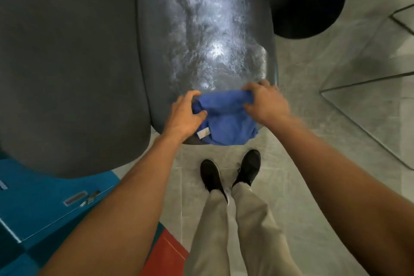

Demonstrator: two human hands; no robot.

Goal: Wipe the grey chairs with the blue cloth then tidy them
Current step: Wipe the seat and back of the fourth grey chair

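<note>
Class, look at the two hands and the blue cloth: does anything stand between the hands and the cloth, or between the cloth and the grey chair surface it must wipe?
Nothing visible does. The left hand and right hand both grip the blue cloth, which lies directly on the near edge of the shiny grey chair.

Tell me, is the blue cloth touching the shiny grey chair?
Touching. The head view shows the blue cloth lying on the grey chair at its near edge.

The cloth (226,119) lies on the near edge of the middle chair (208,36), between the left hand (186,116) and right hand (266,103). Another chair (67,63) stands just left; a stool (309,0) behind right.
</note>
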